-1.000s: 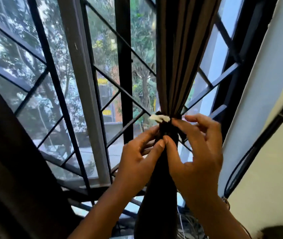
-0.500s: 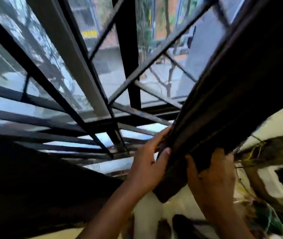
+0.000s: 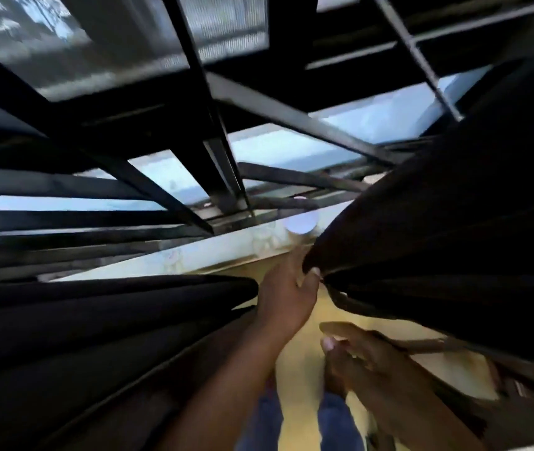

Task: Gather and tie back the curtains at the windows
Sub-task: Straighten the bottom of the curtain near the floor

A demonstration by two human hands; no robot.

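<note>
Dark curtain [image 3: 438,255] end pinched by left hand [image 3: 287,297], above right hand [image 3: 366,353].

Big window [image 3: 226,30] up top, crossed by black metal bars [image 3: 217,148] going every way, with soft blue daylight coming in between them. Pale sill [image 3: 194,252] running along the bottom of the window, with a small round white thing [image 3: 301,222] sitting on it, too blurry to tell what. Yellow floor [image 3: 301,385] down below, dim and shadowy on both sides.
</note>
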